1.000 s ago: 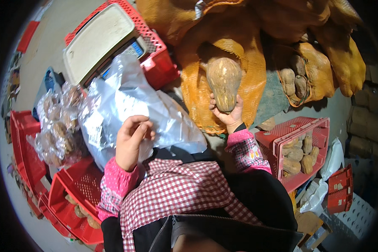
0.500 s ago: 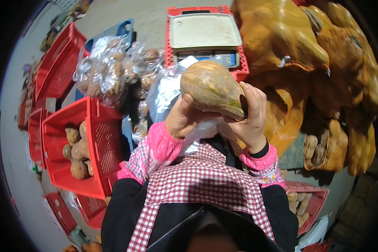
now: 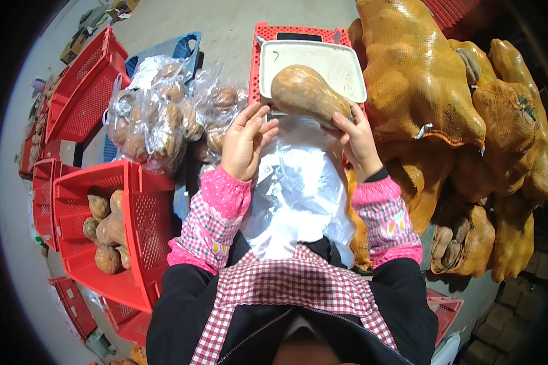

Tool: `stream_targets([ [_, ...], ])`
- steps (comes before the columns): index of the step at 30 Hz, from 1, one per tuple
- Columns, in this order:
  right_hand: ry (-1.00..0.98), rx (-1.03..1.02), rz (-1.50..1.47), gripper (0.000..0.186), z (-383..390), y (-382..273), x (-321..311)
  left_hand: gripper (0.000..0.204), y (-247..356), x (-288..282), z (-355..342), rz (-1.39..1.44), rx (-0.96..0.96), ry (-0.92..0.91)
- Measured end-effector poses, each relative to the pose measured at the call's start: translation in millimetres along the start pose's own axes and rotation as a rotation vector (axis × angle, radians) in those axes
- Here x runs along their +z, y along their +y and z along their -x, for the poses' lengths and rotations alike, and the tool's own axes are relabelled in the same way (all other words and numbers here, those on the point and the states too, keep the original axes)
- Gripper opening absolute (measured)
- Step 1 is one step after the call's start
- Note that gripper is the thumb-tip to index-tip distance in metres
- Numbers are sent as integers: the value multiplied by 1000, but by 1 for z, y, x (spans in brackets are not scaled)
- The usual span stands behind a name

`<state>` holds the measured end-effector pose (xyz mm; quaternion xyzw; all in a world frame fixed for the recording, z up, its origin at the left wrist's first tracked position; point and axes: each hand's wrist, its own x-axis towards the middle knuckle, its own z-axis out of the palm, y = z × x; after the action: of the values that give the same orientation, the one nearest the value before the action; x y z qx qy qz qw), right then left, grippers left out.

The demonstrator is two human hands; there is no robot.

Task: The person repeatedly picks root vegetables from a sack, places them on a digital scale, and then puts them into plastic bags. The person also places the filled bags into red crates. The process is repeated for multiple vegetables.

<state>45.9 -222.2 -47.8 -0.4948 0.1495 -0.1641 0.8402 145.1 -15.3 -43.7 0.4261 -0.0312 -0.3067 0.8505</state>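
Note:
A tan butternut squash (image 3: 304,91) lies tilted over the near part of a scale's white weighing pan (image 3: 341,61); whether it rests on the pan I cannot tell. My right hand (image 3: 354,135) grips its narrow end, thumb on top. Just left of the round end, my left hand (image 3: 245,137) is open with the palm turned up and fingers apart, holding nothing. Between my forearms spreads a shiny clear plastic bag (image 3: 298,182), reaching from the scale to my checked apron. The scale's near side is mostly hidden by the squash and the bag.
A red crate (image 3: 259,45) supports the scale. Bagged squashes (image 3: 158,121) lie at left by a blue pallet (image 3: 192,45). A red crate (image 3: 152,237) holds several loose squashes (image 3: 109,228). Bulging orange mesh sacks (image 3: 414,79) stand at right.
The squash has moved forward, away from my body, to the scale. My left hand has let go of it and opened. More of the plastic bag shows.

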Motion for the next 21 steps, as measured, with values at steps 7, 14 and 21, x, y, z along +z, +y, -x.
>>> stream_targets([
  [7, 188, -197, 300, 60, -93, 14, -33, 22, -41, 0, 0, -167, -198, -6],
  [14, 41, -449, 888, 65, -116, 12, -52, 18, -48, -2, -4, -263, -262, -78],
  [21, 118, -412, 1310, 63, -117, 14, -62, 38, -65, 12, 7, -1620, 797, -109],
])
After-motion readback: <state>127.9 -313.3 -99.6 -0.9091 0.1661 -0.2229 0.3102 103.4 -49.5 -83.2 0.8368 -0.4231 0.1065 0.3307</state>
